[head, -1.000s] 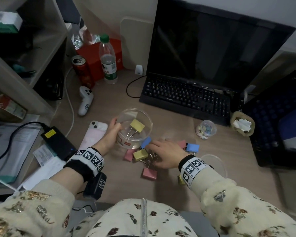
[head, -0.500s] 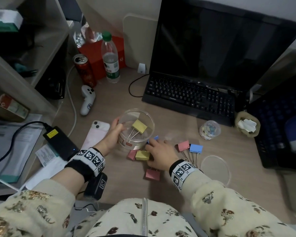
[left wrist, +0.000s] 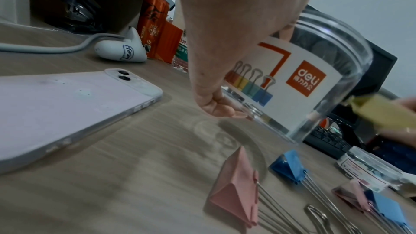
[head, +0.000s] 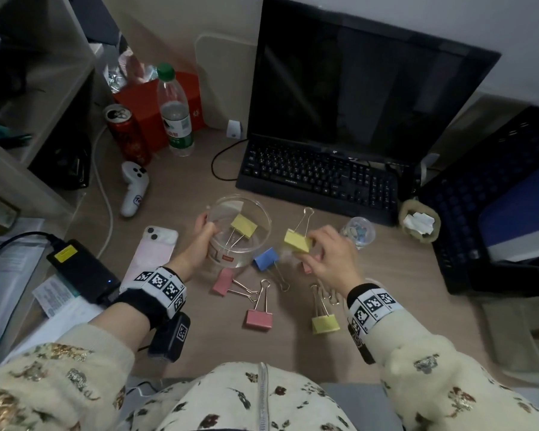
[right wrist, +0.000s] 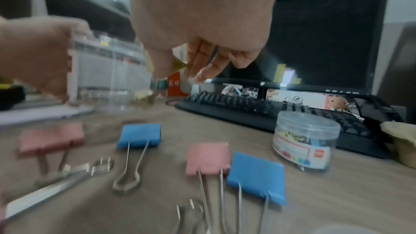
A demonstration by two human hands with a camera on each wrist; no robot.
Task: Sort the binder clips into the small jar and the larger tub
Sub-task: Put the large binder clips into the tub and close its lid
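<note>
Our right grip [head: 321, 253] pinches a yellow clip [head: 297, 241] by its body, held in the air just right of the tub [head: 218, 259], wire handles up. Our left grip [head: 196, 241] curls round the tub's wall, steadying it on the table [head: 181, 200]. We judge the pinch slight: the clip could slip and fall beside the tub, or its handles could catch the rim. Other clips lie near the tub; the jar [head: 357, 233] stands beyond our right grip.

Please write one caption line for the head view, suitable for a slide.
Left hand steadies the clear tub while right hand lifts a yellow binder clip beside its rim.
</note>
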